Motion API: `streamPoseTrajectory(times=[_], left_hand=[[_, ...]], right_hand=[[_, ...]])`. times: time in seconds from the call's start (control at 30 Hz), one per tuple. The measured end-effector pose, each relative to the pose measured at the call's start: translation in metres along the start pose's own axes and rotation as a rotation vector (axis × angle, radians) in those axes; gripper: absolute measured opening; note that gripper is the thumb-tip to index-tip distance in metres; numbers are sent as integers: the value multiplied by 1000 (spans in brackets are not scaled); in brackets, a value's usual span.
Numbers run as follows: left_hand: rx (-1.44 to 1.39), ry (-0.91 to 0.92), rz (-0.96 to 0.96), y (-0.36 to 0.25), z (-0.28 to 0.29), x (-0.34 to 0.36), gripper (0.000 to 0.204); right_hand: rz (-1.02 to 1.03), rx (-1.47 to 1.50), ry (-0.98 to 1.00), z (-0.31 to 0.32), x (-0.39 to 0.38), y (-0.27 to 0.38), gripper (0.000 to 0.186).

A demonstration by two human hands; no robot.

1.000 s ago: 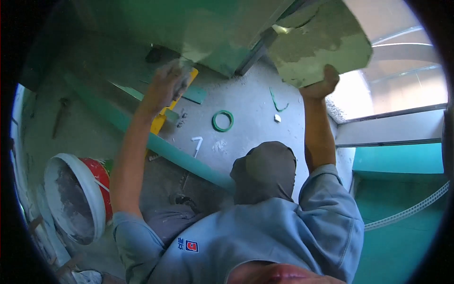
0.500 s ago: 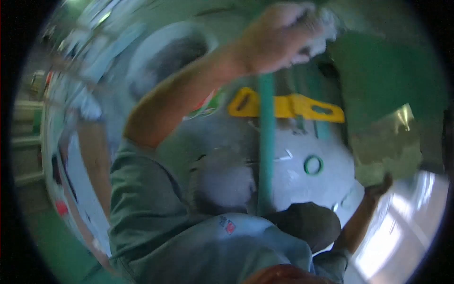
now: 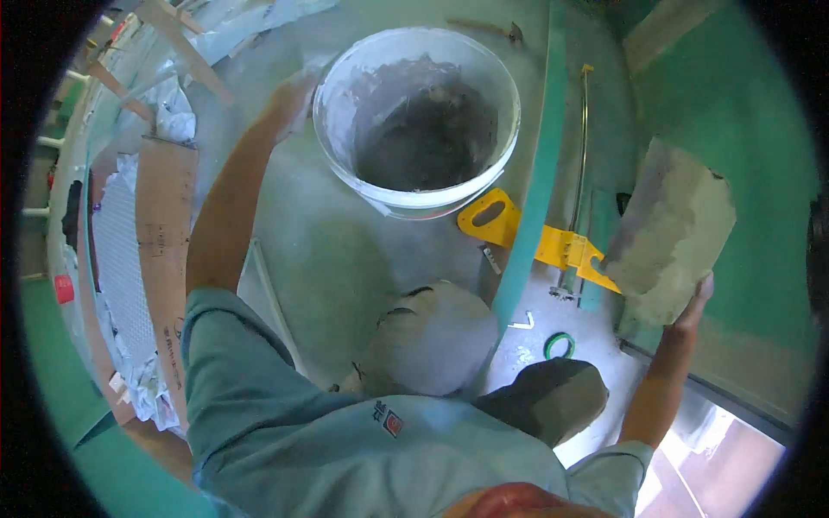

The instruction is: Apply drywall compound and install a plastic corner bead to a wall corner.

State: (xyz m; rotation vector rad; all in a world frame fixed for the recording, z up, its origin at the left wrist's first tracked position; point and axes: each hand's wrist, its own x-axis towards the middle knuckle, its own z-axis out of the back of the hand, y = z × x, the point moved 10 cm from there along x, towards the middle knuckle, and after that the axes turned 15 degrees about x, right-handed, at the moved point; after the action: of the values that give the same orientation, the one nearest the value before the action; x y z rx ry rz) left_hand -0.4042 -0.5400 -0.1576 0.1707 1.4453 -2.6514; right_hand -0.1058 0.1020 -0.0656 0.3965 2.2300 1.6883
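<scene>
A large white bucket (image 3: 503,164) with dark grey paste inside stands upright at the top middle, its inner wall smeared with the same stuff. My left hand (image 3: 298,97) is at the bucket's left side, close to the rim. Its fingers are blurred and partly hidden, so I cannot tell whether they grip the bucket. At the right, my right hand (image 3: 693,304) holds a flat, pale board (image 3: 678,233) by its lower edge, thumb against the side. Patches of grey paste cover the board's face, which is tilted in front of a green surface.
A yellow bracket (image 3: 553,246) with slotted ends lies right of the bucket, beside a green strip (image 3: 537,190) and a thin metal rod (image 3: 584,147). A green ring (image 3: 560,345) lies near my knee. Cardboard (image 3: 164,250) and wrapped sheeting (image 3: 129,285) stand at the left.
My left hand, which was high on the right with pale stuff about it, has swung left to the bucket. The board in my right hand has risen. The view has shifted, showing the bucket whole.
</scene>
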Motion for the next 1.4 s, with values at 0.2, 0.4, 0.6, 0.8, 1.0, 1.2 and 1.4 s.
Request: streamPoseTrajectory(times=[0.2,0.4,0.6,0.8,1.0,1.2,1.4], left_hand=[[75,58,19,-58,-48,0,61],[220,83,-347,-172,-103,-80,55],[460,40,-728,-237,-142,-156,45],[408,73,-810,-238,-144,-177,36],[418,19,-605,-212,-117,-173,36],[464,-8,-683,-203,-111,-187,35],[476,56,-648,-210,-122,-175,38]], right_hand=[[124,-144,249,-55,-4,70,62],[-413,-1117,693,-262,0,-20,70],[-211,-1467,792,-303,43,-157,64],[-102,-2019,539,-289,43,-229,40],[-381,-1592,874,-283,19,-274,32],[-288,-962,948,-310,2,-274,45],[-578,-568,868,-330,-3,-248,53]])
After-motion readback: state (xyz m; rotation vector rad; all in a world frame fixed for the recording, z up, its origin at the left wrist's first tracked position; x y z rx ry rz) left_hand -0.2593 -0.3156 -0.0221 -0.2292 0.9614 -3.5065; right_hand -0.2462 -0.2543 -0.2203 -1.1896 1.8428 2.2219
